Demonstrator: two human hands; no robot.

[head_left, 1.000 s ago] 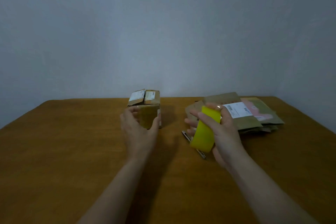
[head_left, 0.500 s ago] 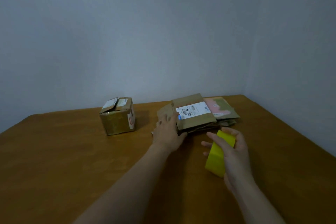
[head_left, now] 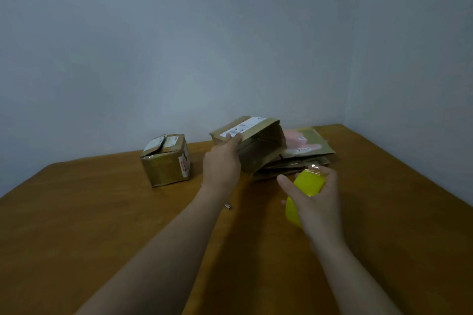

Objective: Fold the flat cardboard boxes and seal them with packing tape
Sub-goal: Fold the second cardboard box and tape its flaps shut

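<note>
Head view: left hand [head_left: 222, 164] grips lifted box [head_left: 259, 147], right hand [head_left: 321, 201] clasps half-hidden yellow roll [head_left: 307, 183], probably tape.

A brown wooden table set into the corner of a plain grey-blue room, seen through my own eyes.

The table [head_left: 102, 225] fills the lower half of my view. Its glossy top runs from 6 o'clock out to a far corner at 2 o'clock, close to both walls. The back wall [head_left: 179, 46] rises dim across 12 o'clock, and the side wall [head_left: 422, 59] closes in at 3 o'clock. A small dark object [head_left: 228, 205], too small to identify, lies on the wood just below centre, towards 6 o'clock.
</note>
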